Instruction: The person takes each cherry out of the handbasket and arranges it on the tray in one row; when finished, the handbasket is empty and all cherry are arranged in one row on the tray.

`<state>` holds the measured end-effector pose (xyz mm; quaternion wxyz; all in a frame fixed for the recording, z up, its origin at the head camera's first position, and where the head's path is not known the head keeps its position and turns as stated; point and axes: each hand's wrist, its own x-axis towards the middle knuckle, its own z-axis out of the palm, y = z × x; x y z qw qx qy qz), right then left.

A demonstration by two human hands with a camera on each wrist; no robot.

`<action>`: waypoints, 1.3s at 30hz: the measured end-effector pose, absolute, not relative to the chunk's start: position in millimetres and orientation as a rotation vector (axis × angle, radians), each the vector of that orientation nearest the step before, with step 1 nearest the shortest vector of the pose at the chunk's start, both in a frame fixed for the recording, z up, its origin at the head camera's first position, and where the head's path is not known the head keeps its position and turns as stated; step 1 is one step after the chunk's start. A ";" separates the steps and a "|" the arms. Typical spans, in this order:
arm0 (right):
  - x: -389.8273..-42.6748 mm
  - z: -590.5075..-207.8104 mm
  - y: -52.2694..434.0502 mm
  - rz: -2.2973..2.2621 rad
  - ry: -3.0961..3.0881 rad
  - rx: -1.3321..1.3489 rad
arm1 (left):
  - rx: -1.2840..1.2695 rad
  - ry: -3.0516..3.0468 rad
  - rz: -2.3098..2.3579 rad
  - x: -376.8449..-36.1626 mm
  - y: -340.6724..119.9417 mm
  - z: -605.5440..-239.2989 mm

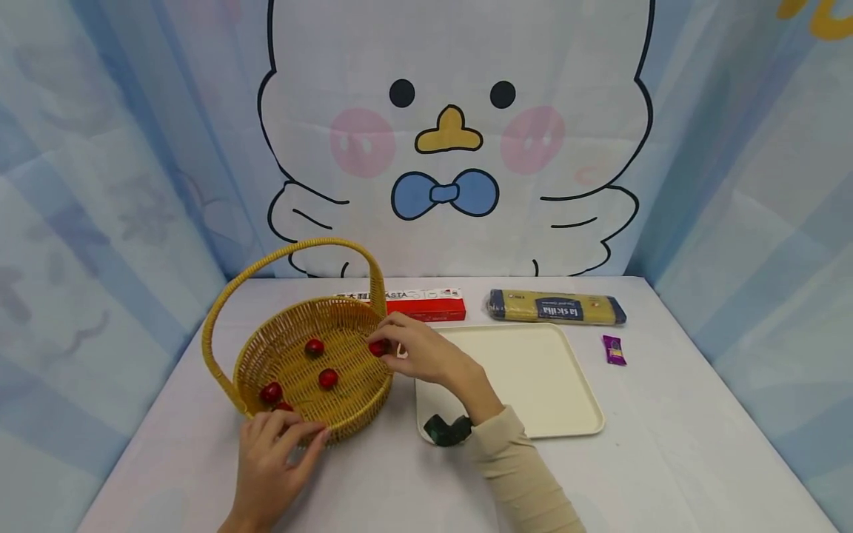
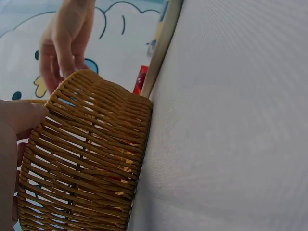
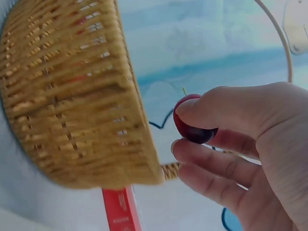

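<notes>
A wicker basket (image 1: 363, 406) with a tall hoop handle (image 1: 293, 250) sits left of centre on the white table. Several red cherries (image 1: 327, 378) lie inside it. My right hand (image 1: 392, 340) pinches one more cherry (image 1: 378, 348) between thumb and fingers just above the basket's right rim. The right wrist view shows that cherry (image 3: 192, 127) close up beside the basket wall (image 3: 72, 96). My left hand (image 1: 293, 433) grips the basket's near rim, and a finger (image 2: 19, 115) presses its outer wall (image 2: 91, 154).
A cream tray (image 1: 533, 385) lies right of the basket. Behind it are a red pasta box (image 1: 426, 305) and a spaghetti packet (image 1: 556, 307). A small purple wrapper (image 1: 614, 349) lies to the tray's right. Printed curtains wall in the table.
</notes>
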<state>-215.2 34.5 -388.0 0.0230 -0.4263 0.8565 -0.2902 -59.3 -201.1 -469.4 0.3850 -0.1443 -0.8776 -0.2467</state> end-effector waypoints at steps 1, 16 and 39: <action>-216.0 -387.9 37.9 -0.914 2.659 -1.296 | -0.369 -2.235 -0.629 -59.2 -201.1 -469.5; -232.7 -402.5 69.8 -1.040 2.752 -1.002 | -0.363 -2.228 -0.633 -57.9 -202.4 -470.3; -258.9 -437.4 98.8 -1.068 2.890 -0.544 | -0.356 -2.215 -0.637 -59.2 -200.1 -468.8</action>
